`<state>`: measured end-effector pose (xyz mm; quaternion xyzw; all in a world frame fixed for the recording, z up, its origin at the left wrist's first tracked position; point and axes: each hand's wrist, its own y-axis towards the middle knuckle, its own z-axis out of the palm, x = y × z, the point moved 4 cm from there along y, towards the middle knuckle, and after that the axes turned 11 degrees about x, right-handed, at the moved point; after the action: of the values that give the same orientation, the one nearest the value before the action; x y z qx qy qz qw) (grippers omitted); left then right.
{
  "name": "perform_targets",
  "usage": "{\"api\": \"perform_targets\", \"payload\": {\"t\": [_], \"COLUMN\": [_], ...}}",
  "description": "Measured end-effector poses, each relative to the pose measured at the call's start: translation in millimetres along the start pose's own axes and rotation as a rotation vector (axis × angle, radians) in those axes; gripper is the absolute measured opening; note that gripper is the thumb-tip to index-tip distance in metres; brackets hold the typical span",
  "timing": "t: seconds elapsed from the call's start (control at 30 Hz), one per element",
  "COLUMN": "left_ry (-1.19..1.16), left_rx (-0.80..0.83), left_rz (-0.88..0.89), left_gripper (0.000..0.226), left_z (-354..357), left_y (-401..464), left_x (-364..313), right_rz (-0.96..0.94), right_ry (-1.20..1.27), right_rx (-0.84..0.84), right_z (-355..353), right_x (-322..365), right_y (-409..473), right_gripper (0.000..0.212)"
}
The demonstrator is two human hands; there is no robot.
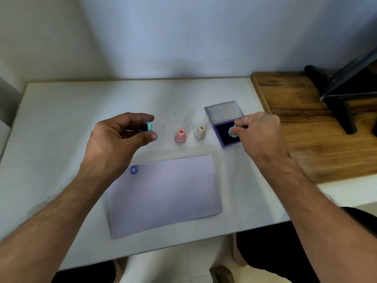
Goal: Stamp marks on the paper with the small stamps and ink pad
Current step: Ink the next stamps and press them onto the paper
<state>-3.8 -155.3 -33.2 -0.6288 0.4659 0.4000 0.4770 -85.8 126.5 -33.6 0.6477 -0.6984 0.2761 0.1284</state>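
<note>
A pale lilac paper (165,195) lies on the white table (61,111), with one blue round mark (134,169) near its top left corner. My left hand (120,137) hovers above the table and pinches a small light-blue cap (150,126) between thumb and fingers. My right hand (257,133) holds a light-blue stamp (232,132) down on the dark pad of the open purple ink pad (224,137). The pad's lid (223,112) lies flat behind it. A pink stamp (180,136) and a cream stamp (200,131) stand upright between my hands.
A wooden board (302,127) adjoins the table on the right, and a black stand (338,92) rests on it. A wall runs behind the table. The table's near edge is close to my legs.
</note>
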Motion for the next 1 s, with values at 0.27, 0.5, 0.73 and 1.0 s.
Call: {"api": "perform_targets", "payload": {"t": [0.27, 0.5, 0.73, 1.0], "left_ry": [-0.02, -0.042, 0.001, 0.021], "left_rx": [-0.016, -0.029, 0.013, 0.168], "left_rz": [-0.015, -0.019, -0.045, -0.171], "left_gripper": [0.028, 0.028, 0.024, 0.017], "left_z": [-9, -26, -43, -55], "left_y": [-3, -14, -23, -30], "left_x": [1, 7, 6, 17], "right_rz": [0.065, -0.022, -0.154, -0.234], "right_ry": [-0.173, -0.316, 0.188, 0.707], "right_rx": [0.141, 0.163, -0.26, 0.125], "right_z": [-4, -6, 12, 104], "right_x": [6, 15, 29, 97], "right_y": [15, 6, -44, -99], "right_gripper": [0.022, 0.021, 0.024, 0.019]}}
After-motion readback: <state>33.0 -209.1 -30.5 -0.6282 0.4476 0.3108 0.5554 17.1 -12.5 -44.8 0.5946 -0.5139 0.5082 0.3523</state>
